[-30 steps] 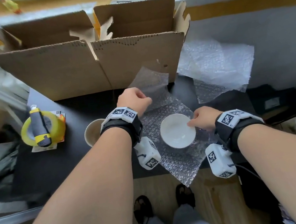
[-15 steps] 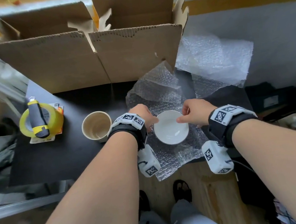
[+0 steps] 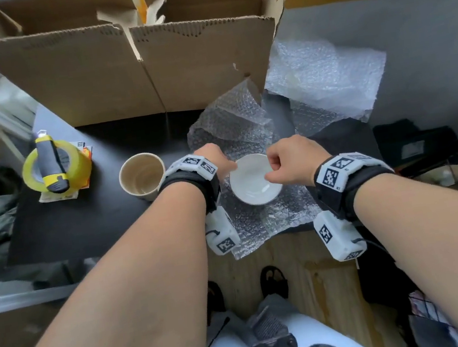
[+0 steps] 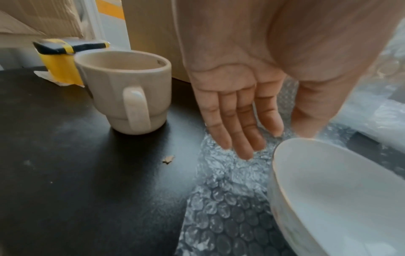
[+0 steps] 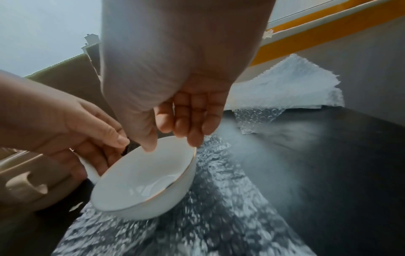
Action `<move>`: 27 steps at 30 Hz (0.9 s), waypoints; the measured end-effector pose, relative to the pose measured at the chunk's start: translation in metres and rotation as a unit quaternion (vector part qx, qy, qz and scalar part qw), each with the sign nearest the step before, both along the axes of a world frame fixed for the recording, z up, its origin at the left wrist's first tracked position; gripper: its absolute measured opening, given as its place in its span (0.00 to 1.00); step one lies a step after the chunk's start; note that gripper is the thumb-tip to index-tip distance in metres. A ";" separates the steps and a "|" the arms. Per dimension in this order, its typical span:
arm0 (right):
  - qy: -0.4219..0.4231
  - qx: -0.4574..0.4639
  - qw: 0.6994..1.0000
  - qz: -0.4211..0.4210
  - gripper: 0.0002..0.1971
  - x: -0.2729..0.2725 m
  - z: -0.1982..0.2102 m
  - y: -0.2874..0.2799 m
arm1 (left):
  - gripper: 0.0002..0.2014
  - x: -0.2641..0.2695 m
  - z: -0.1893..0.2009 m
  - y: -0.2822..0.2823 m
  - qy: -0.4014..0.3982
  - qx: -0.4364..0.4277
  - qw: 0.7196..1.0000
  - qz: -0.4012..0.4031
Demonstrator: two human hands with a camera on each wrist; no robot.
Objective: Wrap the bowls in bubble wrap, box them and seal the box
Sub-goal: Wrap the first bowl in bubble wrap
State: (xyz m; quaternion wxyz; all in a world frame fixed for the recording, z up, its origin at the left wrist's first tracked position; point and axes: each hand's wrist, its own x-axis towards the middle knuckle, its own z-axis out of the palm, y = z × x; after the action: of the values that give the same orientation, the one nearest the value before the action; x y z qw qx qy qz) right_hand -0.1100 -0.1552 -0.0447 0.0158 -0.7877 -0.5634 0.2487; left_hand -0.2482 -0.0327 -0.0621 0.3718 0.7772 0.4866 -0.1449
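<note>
Bowl (image 3: 255,180): white, thin gold line on rim. Sheet of bubble wrap (image 3: 260,213) under bowl: clear, regular round-bubble pattern, reads silvery against black table (image 3: 81,225). Mug (image 3: 142,176) left of bowl: beige, darker inside. Tape roll (image 3: 28,173) further left of bowl: yellow; knife (image 3: 49,161) on it yellow and dark grey, possibly black. Box (image 3: 129,69) behind bowl: plain brown cardboard. Wrist bands (image 3: 349,168) beside bowl: white, black square-code markers.
</note>
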 end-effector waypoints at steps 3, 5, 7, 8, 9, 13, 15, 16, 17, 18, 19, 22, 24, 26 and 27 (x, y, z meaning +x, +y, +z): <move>-0.010 -0.009 1.000 -0.001 0.12 -0.005 0.000 -0.013 | 0.08 0.000 0.009 -0.006 -0.020 0.030 0.999 -0.012; -0.015 -0.016 1.000 -0.019 0.12 -0.011 -0.001 -0.023 | 0.04 0.002 0.011 -0.011 -0.033 0.059 0.997 -0.027; -0.011 -0.013 0.999 -0.045 0.13 -0.016 -0.005 -0.034 | 0.06 0.001 0.007 -0.016 -0.045 0.076 0.996 -0.034; -0.008 -0.012 0.998 -0.057 0.13 -0.020 -0.007 -0.040 | 0.08 0.000 0.004 -0.018 -0.053 0.080 0.995 -0.034; -0.004 -0.011 0.998 -0.067 0.13 -0.024 -0.010 -0.044 | 0.10 -0.003 0.001 -0.019 -0.065 0.083 0.994 -0.030; 0.005 -0.012 0.995 -0.101 0.11 -0.040 -0.030 -0.066 | 0.11 -0.014 -0.010 -0.029 -0.119 0.083 0.989 -0.007; -0.003 -0.003 0.996 -0.089 0.15 -0.049 -0.039 -0.076 | 0.11 -0.020 -0.014 -0.033 -0.133 0.088 0.987 0.004; -0.010 -0.005 0.997 -0.075 0.19 -0.052 -0.043 -0.079 | 0.10 -0.022 -0.016 -0.033 -0.141 0.090 0.986 0.010; -0.018 -0.011 0.998 -0.061 0.23 -0.055 -0.046 -0.081 | 0.10 -0.023 -0.017 -0.033 -0.149 0.088 0.985 0.016; -0.027 -0.018 0.998 -0.048 0.26 -0.057 -0.051 -0.082 | 0.11 -0.025 -0.019 -0.033 -0.154 0.085 0.984 0.020; -0.040 -0.022 0.998 -0.035 0.27 -0.059 -0.055 -0.082 | 0.13 -0.026 -0.020 -0.034 -0.157 0.081 0.984 0.024; -0.117 -0.017 0.993 -0.008 0.21 -0.066 -0.068 -0.080 | 0.15 -0.028 -0.023 -0.036 -0.159 0.066 0.985 0.026; -0.156 0.002 0.988 0.008 0.17 -0.068 -0.070 -0.079 | 0.17 -0.030 -0.026 -0.035 -0.162 0.051 0.985 0.021; -0.165 0.001 0.986 0.026 0.15 -0.068 -0.069 -0.080 | 0.21 -0.032 -0.025 -0.034 -0.173 0.036 0.984 0.010; -0.163 -0.006 0.986 0.033 0.13 -0.067 -0.068 -0.081 | 0.23 -0.032 -0.025 -0.034 -0.171 0.035 0.985 -0.004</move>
State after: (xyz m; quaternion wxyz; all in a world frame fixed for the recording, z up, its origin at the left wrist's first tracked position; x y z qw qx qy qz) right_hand -0.1773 -0.2364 -0.1130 -0.0887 -0.7987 -0.5828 0.1206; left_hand -0.2802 -0.0671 -0.0867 0.4214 0.8050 0.4175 0.0052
